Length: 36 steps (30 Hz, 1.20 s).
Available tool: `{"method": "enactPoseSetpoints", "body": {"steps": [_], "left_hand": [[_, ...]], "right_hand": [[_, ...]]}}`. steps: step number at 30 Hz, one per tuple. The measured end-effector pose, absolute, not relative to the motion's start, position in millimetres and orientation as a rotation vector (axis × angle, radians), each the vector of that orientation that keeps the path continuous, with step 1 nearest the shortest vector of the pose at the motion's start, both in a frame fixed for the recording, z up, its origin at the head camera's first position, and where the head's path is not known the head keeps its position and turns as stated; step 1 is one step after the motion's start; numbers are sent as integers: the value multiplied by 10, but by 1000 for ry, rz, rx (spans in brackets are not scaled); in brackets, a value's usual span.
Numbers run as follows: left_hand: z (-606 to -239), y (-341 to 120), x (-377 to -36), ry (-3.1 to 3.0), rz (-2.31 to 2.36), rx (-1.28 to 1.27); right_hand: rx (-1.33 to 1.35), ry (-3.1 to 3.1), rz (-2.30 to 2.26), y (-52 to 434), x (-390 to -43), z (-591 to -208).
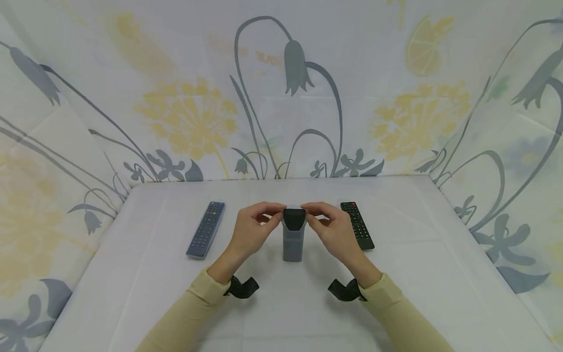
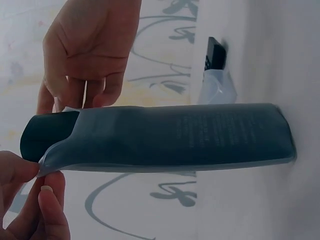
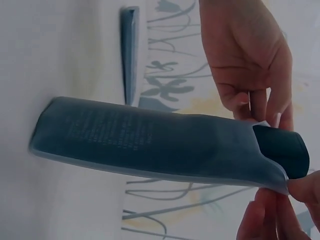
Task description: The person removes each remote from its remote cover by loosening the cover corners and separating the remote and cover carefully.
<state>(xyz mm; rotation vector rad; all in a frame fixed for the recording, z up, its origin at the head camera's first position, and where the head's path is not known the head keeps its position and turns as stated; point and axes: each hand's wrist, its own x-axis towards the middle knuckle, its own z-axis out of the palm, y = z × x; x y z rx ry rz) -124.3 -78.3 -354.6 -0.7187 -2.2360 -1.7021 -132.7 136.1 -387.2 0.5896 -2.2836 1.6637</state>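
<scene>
A dark remote control (image 1: 294, 219) stands upright on the table between my hands, its back with small print showing in both wrist views. Around it sits a translucent sleeve (image 1: 292, 247), and the remote's dark top end pokes out of the sleeve's mouth. With thumb and fingers, my left hand (image 1: 252, 227) pinches the left edge of that mouth. On the other side my right hand (image 1: 333, 230) pinches the right edge. In the left wrist view the sleeve's lip (image 2: 49, 159) is drawn to a point at the left fingertips.
A blue-grey remote (image 1: 205, 230) lies on the white table (image 1: 149, 293) to the left. To the right lies a black remote (image 1: 358, 225), partly behind my right hand; in the left wrist view a translucent piece (image 2: 216, 87) shows by it. A patterned cloth (image 1: 272, 122) rises behind.
</scene>
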Motion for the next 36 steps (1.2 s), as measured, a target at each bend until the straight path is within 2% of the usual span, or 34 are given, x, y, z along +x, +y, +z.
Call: {"method": "enactPoseSetpoints", "body": {"steps": [36], "left_hand": [[-3612, -774, -1253, -2281, -1745, -608]], "right_hand": [[507, -2299, 1705, 1330, -1321, -3922]]}}
